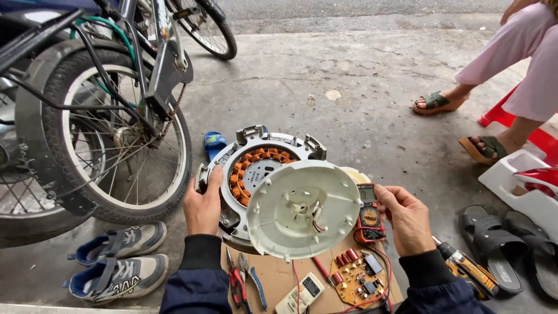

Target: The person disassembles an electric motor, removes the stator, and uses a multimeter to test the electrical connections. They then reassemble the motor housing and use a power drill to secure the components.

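Left hand (203, 207) grips motor housing (244, 160); right hand (407, 218) holds cover (302, 218).

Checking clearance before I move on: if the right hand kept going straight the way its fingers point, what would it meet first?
The right hand points left, its fingers at the rim of the white round cover. Going on, it would press against that cover first. The red multimeter sits just below the fingertips; depth is unclear, so it might brush that too.

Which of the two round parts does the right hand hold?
The white plastic disc, its rim pinched by the right hand. The left hand steadies the grey motor housing with copper windings.
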